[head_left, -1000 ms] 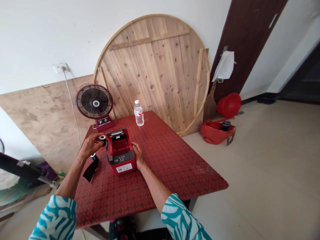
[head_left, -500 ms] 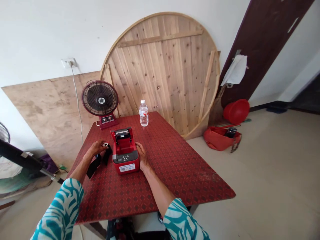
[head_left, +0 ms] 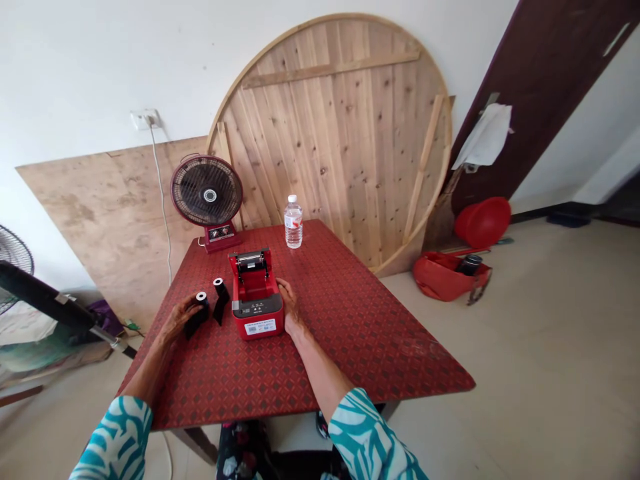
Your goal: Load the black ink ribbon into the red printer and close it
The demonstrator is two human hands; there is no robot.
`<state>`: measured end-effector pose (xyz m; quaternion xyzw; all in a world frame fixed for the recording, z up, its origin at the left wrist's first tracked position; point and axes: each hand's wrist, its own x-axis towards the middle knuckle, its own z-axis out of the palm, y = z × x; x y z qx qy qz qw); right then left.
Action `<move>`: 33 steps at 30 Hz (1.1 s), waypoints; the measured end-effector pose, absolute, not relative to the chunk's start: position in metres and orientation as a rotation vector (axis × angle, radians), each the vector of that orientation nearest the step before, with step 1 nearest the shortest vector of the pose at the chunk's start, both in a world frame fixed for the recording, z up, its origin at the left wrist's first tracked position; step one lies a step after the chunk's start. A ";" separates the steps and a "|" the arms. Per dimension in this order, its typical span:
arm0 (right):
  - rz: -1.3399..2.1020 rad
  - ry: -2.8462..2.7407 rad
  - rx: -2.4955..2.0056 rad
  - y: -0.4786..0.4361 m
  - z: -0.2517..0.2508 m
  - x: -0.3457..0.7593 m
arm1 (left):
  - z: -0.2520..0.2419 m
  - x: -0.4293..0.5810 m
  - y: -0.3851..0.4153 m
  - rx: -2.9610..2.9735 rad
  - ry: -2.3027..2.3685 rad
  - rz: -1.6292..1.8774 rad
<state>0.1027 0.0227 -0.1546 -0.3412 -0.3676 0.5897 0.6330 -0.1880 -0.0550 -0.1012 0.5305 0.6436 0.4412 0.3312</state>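
Note:
A red label printer (head_left: 257, 327) sits on the table with its lid raised and its inner bay exposed. My right hand (head_left: 290, 308) grips the printer's right side, fingers bent against its wall. To the printer's left, two black ribbon rolls with white cores stand on end, each with a loose black tail. My left hand (head_left: 183, 317) has its fingers closed around the nearer ribbon roll (head_left: 202, 305). The farther ribbon roll (head_left: 220, 291) stands untouched between that hand and the printer.
The red patterned table (head_left: 360, 347) carries a maroon fan (head_left: 207, 193) and a water bottle (head_left: 293, 223) at its far end. A round wooden tabletop (head_left: 330, 133) leans on the wall behind. Right of the table, a red bag (head_left: 435, 277) and basin (head_left: 484, 223) lie on the floor.
My left hand has let go of the farther ribbon roll and moved left and nearer, onto the other roll. My right hand stays on the printer. The view has shifted slightly.

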 end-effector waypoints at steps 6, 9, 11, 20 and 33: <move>1.352 -0.840 -0.773 0.022 -0.154 0.102 | -0.061 -0.157 -0.064 1.507 1.668 1.257; 1.350 -0.836 -0.778 0.022 -0.152 0.101 | -0.032 -0.124 -0.059 1.739 1.599 1.128; 1.335 -0.839 -0.789 0.020 -0.149 0.101 | -0.021 -0.098 -0.050 1.902 1.570 1.027; 1.312 -0.856 -0.788 0.017 -0.144 0.102 | -0.024 -0.041 0.004 2.223 1.812 0.342; 1.302 -0.867 -0.763 0.019 -0.148 0.101 | -0.006 -0.048 -0.001 2.055 1.553 0.519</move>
